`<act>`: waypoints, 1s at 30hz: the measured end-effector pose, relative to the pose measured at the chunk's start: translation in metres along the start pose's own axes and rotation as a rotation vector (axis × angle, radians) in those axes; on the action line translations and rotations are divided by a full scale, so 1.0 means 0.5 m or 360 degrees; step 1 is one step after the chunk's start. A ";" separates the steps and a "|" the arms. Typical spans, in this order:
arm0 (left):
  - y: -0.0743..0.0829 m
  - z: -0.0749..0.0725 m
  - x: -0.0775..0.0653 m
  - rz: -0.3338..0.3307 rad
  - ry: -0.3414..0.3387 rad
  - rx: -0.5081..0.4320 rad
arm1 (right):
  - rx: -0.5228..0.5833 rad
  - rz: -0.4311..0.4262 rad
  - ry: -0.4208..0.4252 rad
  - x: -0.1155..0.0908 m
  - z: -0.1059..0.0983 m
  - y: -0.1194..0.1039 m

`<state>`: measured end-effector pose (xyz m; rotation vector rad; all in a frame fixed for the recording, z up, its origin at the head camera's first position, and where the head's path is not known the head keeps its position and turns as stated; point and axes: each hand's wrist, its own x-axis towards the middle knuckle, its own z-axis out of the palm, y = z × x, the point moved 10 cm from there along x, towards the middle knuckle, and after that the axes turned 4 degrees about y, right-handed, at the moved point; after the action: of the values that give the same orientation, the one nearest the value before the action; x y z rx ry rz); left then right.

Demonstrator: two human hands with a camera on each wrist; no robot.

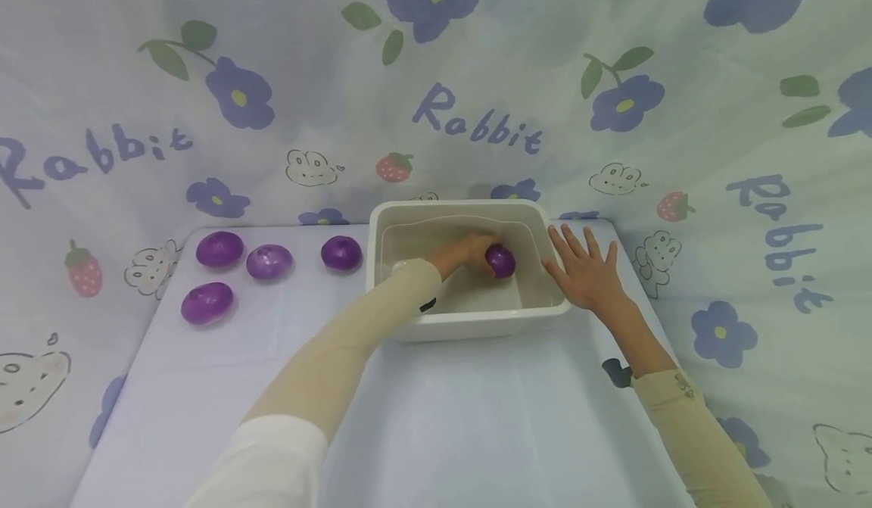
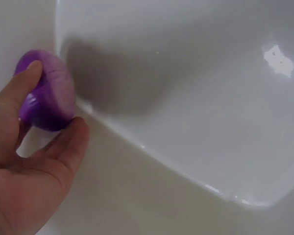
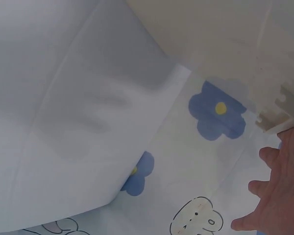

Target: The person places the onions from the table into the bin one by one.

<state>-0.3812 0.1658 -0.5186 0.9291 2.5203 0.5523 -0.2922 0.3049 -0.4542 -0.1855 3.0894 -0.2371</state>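
Inside the white plastic tub (image 1: 477,316), my left hand (image 1: 470,252) grips a purple onion (image 1: 502,262) near the tub's right side. The left wrist view shows the onion (image 2: 59,95) pinched between thumb and fingers, over the tub's glossy floor (image 2: 186,107). My right hand (image 1: 589,273) is spread with straight fingers at the tub's right rim. In the right wrist view, the fingers of this hand (image 3: 284,188) point left beside the tub's outer wall (image 3: 220,39). To the left of the tub, the nearest loose onion (image 1: 342,254) lies on the table.
Several more purple onions lie at the table's back left, among them a paler onion (image 1: 269,263) and a front onion (image 1: 207,303). White cloth covers the table (image 1: 463,417). A patterned curtain (image 1: 327,99) with flowers, rabbits and lettering hangs behind and around it.
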 end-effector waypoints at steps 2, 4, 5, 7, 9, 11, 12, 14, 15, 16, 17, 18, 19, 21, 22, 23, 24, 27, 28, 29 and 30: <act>0.000 0.003 0.003 -0.0005 -0.0003 0.0013 | 0.0007 0.0003 -0.0002 0.000 0.000 0.000; 0.001 0.007 0.006 -0.0011 -0.0010 0.0022 | 0.0010 0.0008 -0.0007 -0.001 0.002 0.001; 0.001 0.009 0.007 -0.0009 -0.0011 0.0025 | 0.0014 0.0010 -0.0012 -0.001 0.004 0.001; 0.002 0.013 0.009 -0.0006 -0.0019 0.0030 | 0.0014 0.0014 -0.0021 -0.002 0.006 0.002; 0.003 0.016 0.010 -0.0005 -0.0026 0.0026 | 0.0008 0.0013 -0.0022 -0.002 0.006 0.002; 0.004 0.018 0.012 -0.0007 -0.0024 0.0024 | 0.0008 0.0011 -0.0020 -0.002 0.004 0.002; 0.004 0.018 0.012 -0.0010 -0.0022 0.0018 | 0.0007 0.0011 -0.0019 -0.001 0.003 0.002; 0.005 0.017 0.013 -0.0013 -0.0012 0.0012 | 0.0006 0.0012 -0.0015 0.000 0.000 0.001; 0.006 0.017 0.014 -0.0015 -0.0009 0.0010 | 0.0006 0.0012 -0.0012 0.000 -0.001 0.001; 0.006 0.016 0.013 -0.0019 -0.0006 0.0013 | 0.0010 0.0011 -0.0011 0.001 -0.002 -0.001; 0.005 0.016 0.013 -0.0025 -0.0005 0.0010 | 0.0007 0.0012 -0.0011 0.002 -0.002 -0.001; 0.005 0.016 0.013 -0.0031 -0.0009 0.0018 | 0.0007 0.0011 -0.0008 0.002 -0.003 -0.002; 0.004 0.017 0.014 -0.0037 -0.0012 0.0024 | 0.0014 0.0007 -0.0005 0.002 -0.004 -0.003; 0.001 0.020 0.014 -0.0058 -0.0018 0.0030 | 0.0020 0.0003 -0.0001 0.003 -0.004 -0.004; 0.000 0.022 0.014 -0.0063 -0.0020 0.0033 | 0.0023 0.0003 -0.0001 0.003 -0.005 -0.003; -0.001 0.024 0.014 -0.0071 -0.0020 0.0029 | 0.0023 0.0004 -0.0005 0.003 -0.004 -0.003; -0.004 0.026 0.015 -0.0091 -0.0025 0.0022 | 0.0023 0.0003 -0.0007 0.002 -0.004 -0.002; -0.005 0.028 0.012 -0.0116 -0.0024 0.0002 | 0.0014 0.0008 -0.0016 0.002 -0.002 0.001; -0.005 0.028 0.013 -0.0114 -0.0021 -0.0001 | 0.0016 0.0008 -0.0019 0.002 -0.002 0.001; -0.005 0.028 0.012 -0.0120 -0.0021 -0.0013 | 0.0008 0.0008 -0.0020 0.002 -0.001 0.002; -0.004 0.027 0.011 -0.0119 -0.0020 -0.0023 | 0.0003 0.0009 -0.0021 0.002 -0.001 0.003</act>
<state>-0.3796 0.1714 -0.5321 0.8270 2.5249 0.5387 -0.2934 0.3062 -0.4539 -0.1777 3.0763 -0.2379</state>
